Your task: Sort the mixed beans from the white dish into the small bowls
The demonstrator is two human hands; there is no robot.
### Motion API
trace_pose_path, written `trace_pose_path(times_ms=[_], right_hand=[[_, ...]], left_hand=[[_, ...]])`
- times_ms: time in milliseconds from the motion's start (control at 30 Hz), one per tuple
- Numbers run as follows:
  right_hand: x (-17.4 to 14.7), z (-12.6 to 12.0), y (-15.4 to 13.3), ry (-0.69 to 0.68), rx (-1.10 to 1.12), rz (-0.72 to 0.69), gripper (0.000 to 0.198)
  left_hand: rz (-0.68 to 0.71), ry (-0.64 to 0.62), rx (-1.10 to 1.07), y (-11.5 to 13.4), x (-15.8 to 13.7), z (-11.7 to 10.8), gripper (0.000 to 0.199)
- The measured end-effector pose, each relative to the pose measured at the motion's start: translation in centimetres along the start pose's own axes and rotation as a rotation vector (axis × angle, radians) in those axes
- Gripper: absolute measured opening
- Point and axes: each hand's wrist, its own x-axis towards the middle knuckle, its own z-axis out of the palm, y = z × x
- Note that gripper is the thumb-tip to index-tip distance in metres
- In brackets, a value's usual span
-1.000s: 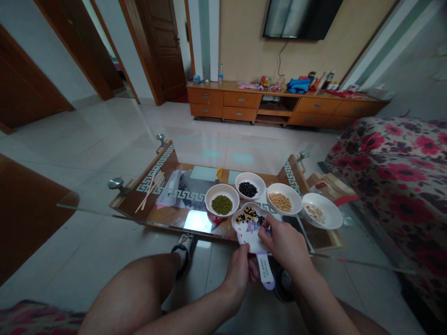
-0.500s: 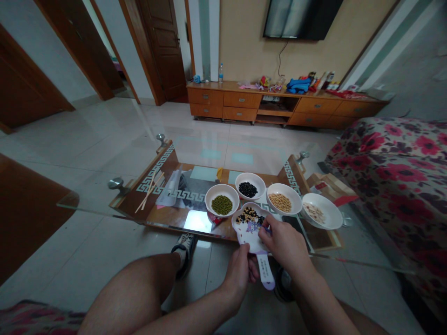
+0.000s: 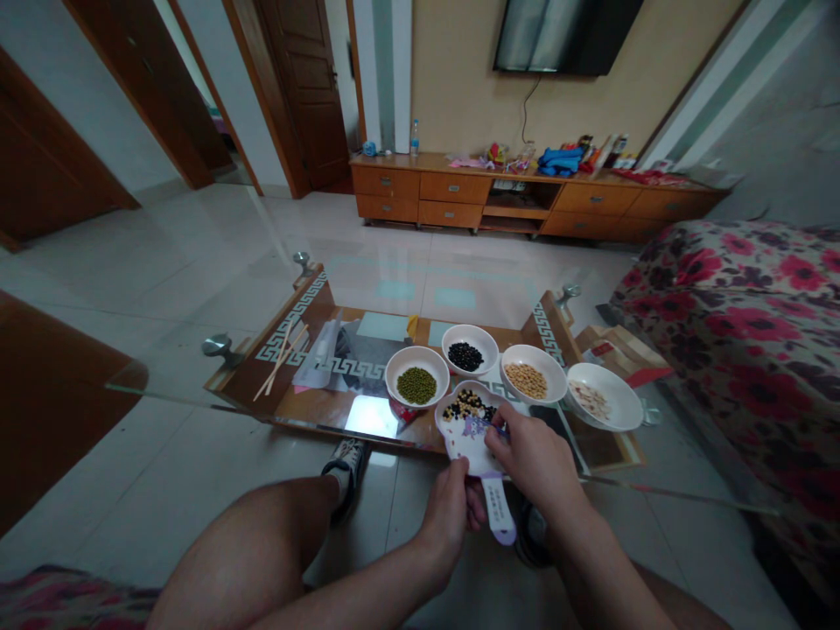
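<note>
My left hand grips the lower edge of a white paddle-shaped tray with a purple rim and a cartoon print, thumb on top. The tray's handle points down toward me. Black and yellowish beans lie mixed on its upper part. My right hand is closed, thumb and fingers pinched together over the right side of the tray. What they hold, if anything, is hidden. Just beyond stand white bowls of green beans, black beans and yellow soybeans.
Another white bowl with pale pieces stands at the right on the glass table. Chopsticks lie at the left. A brown paper bag is behind the right bowl. A long cabinet stands along the wall.
</note>
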Motion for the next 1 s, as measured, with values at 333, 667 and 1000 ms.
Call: trace_pose_path(times_ms=[333, 667, 1000], right_hand=[[0.2, 0.2, 0.1, 0.054, 0.073, -0.021, 0.017], [0.4, -0.2, -1.9, 0.214, 0.199, -0.04, 0.018], [0.9, 0.2, -4.2, 0.317, 0.29, -0.167, 0.014]], left_hand=[[-0.001, -0.004, -0.005, 0.1, -0.1, -0.1, 0.065], [0.0, -0.014, -0.01, 0.2, -0.1, -0.2, 0.062], [-0.033, -0.003, -0.027, -0.8, 0.8, 0.1, 0.062]])
